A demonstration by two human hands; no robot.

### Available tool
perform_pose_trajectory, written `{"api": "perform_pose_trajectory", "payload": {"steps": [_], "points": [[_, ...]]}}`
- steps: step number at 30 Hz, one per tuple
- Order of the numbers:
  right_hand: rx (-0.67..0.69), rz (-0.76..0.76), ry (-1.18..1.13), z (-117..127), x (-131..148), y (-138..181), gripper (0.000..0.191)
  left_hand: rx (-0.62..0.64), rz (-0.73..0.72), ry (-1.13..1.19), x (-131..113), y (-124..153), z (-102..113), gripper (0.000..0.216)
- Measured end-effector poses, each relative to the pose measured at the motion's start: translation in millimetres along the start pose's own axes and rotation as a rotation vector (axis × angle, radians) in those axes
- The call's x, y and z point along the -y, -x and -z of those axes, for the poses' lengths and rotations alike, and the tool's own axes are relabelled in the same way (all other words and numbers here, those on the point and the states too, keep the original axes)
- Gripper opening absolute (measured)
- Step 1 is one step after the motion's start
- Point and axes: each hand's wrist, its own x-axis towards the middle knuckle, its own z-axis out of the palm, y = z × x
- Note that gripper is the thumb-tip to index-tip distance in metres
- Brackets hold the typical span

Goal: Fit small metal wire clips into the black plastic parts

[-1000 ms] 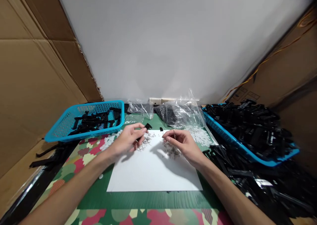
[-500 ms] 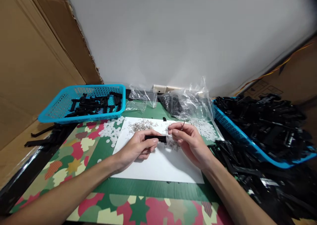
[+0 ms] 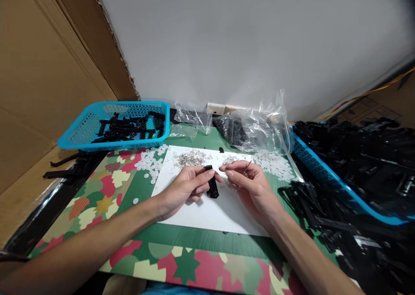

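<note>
Over a white paper sheet (image 3: 191, 217), my left hand (image 3: 186, 187) grips a small black plastic part (image 3: 212, 187) between thumb and fingers. The part points down toward me, its lower end free. Just to the right, my right hand (image 3: 251, 184) is closed in a pinch close to the part's upper end. A thin metal tool (image 3: 247, 167) sticks up between its fingers; its kind and its other end are hidden. Whether a tiny piece sits in the pinch is too small to tell. Behind the hands lies a pile of tiny metal pieces (image 3: 189, 158).
A blue basket (image 3: 113, 145) with black parts stands at the back left. Another blue basket (image 3: 340, 187), heaped with black parts, is at the right, with more loose parts (image 3: 324, 217) before it. White discs (image 3: 274, 166) and clear plastic bags (image 3: 256, 133) lie behind.
The black part has turned from lying crosswise to pointing down toward me. My right hand keeps its pinch beside it. The view has shifted slightly.
</note>
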Motion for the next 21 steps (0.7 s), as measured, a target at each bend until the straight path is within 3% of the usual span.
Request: {"api": "perform_pose_trajectory", "payload": {"steps": [5,11,21], "points": [[-0.054,-0.085,-0.043,-10.7,-7.1,7.1,0.056,0.036,0.005,0.091,1.8,-0.5,-2.8,0.038],[-0.015,-0.063,0.018,-11.4,-15.5,9.7,0.038,0.068,0.002,0.142,2.0,0.2,-3.5,0.035],[-0.107,0.296,0.399,-18.5,-6.0,18.4,0.022,0.094,0.008,0.210,2.1,2.6,-3.6,0.027]]}}
